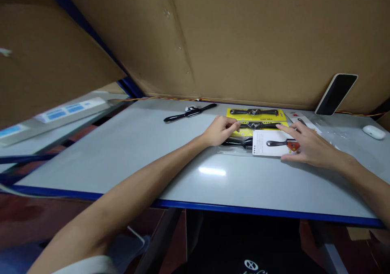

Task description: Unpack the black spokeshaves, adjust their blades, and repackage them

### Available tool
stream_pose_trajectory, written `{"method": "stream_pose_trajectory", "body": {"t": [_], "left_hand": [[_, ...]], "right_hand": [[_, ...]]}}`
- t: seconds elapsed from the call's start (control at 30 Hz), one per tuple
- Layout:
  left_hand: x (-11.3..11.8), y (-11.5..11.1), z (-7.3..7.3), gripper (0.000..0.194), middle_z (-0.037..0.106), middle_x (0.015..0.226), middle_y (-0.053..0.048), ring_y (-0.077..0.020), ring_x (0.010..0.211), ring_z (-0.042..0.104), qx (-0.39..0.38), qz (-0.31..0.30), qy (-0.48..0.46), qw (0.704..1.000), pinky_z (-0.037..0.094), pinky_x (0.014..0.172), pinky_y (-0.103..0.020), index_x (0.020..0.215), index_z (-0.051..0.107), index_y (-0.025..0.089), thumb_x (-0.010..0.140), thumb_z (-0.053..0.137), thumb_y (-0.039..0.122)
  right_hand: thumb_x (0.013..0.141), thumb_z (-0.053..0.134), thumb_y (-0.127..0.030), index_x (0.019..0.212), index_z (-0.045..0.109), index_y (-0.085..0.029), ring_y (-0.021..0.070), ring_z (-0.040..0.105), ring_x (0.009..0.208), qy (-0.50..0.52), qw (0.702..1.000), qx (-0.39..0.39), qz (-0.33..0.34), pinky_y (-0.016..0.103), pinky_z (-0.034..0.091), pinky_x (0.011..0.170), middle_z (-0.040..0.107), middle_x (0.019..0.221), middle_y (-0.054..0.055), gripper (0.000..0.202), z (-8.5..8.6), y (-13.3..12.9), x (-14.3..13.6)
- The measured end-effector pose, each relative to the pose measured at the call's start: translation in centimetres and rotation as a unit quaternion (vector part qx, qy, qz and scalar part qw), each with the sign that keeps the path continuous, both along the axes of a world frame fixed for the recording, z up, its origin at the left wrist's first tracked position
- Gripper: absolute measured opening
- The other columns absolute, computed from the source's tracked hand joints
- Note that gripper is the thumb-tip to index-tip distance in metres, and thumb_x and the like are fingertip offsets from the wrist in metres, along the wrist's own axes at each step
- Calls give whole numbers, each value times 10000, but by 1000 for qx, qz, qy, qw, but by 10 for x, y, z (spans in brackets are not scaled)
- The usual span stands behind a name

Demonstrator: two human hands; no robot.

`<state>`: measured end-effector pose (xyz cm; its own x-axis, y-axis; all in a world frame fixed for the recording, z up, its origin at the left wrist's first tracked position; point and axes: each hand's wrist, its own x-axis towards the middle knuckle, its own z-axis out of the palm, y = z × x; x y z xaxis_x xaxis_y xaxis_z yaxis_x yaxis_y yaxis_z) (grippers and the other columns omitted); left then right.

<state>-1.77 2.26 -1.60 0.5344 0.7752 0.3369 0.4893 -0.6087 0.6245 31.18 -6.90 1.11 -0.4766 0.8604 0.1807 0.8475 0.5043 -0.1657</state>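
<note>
My left hand [221, 130] is closed at the left end of a black spokeshave [255, 125] packed on a yellow card; its fingertips are partly hidden. My right hand [310, 144] spans the right side of a white printed card [260, 148] showing a red-and-black spokeshave, thumb at the lower edge and index finger at the upper edge. The white card lies partly over a black spokeshave [237, 142] in clear plastic. Behind these is another spokeshave [254, 111] on a yellow card. A loose black spokeshave [191, 112] lies farther left on the table.
A phone [336, 94] leans against the cardboard wall [258, 42] at the back right. Near it are a white earbud case [374, 132], clear plastic wrapping [333, 131] and another white card [307, 122]. A power strip [73, 109] lies at the left; the table has a blue front edge [243, 209].
</note>
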Motion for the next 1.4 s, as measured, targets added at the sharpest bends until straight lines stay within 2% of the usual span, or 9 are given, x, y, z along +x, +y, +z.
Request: {"method": "stream_pose_trajectory", "body": {"t": [0.23,0.4,0.53,0.6,0.67,0.9,1.13,1.27,1.4], "left_hand": [[3,-8,6,427,345,528,55,-109,526,315,31,-25,32,999,255,559,-273,615,503,191,970,410,409],[-1,-1,13,418,333,525,47,-114,502,260,90,-29,102,990,224,557,-301,607,392,214,971,402,420],[-13,16,13,412,347,525,40,-122,494,280,113,-10,125,986,211,566,-311,613,428,213,952,424,447],[-21,24,10,409,348,526,36,-125,494,300,120,10,119,986,214,570,-312,607,446,212,944,428,443],[-28,30,7,409,349,526,33,-128,499,315,126,33,112,985,222,576,-312,606,468,209,943,424,437],[-32,36,1,431,339,513,35,-125,515,319,115,56,76,989,230,575,-304,582,532,192,930,444,430],[-23,29,-5,435,318,474,49,-122,500,310,12,104,-47,993,229,545,-288,618,649,168,903,459,436],[-4,11,-7,437,386,511,32,-129,533,350,-28,87,-99,991,258,557,-287,606,622,176,881,450,469],[14,-9,-5,452,362,521,37,-136,535,353,-67,60,-115,989,267,548,-290,627,620,186,889,462,518]], "right_hand": [[929,608,-543,1560,520,-306,394,599,1224,48,999,-17,5,591,517,1016,618,1306,165,679,6,-14,-19],[958,524,-606,1460,609,-291,373,630,1221,-7,999,-28,-22,537,502,1007,681,1353,138,599,12,-3,-3],[863,590,-756,968,742,-254,304,648,807,-66,991,-86,-78,483,481,824,731,874,92,535,24,11,20],[862,574,-776,732,652,-250,237,559,659,-59,988,-124,-78,438,437,743,627,685,44,547,29,14,27],[870,566,-776,654,582,-249,206,493,613,-35,985,-158,-67,396,377,653,552,634,24,569,32,14,29],[846,673,-713,685,622,-239,164,433,577,38,975,-215,-50,355,309,532,528,645,-1,504,28,12,27],[802,723,-727,631,624,-234,140,414,560,161,963,-207,-64,333,310,506,481,590,-16,530,24,11,19],[766,782,-665,802,697,-238,169,555,662,253,946,-192,-67,346,441,610,622,730,10,438,12,9,4],[782,773,-616,1005,719,-232,177,588,682,276,940,-198,-36,351,466,641,632,772,8,448,5,2,-12]]}}
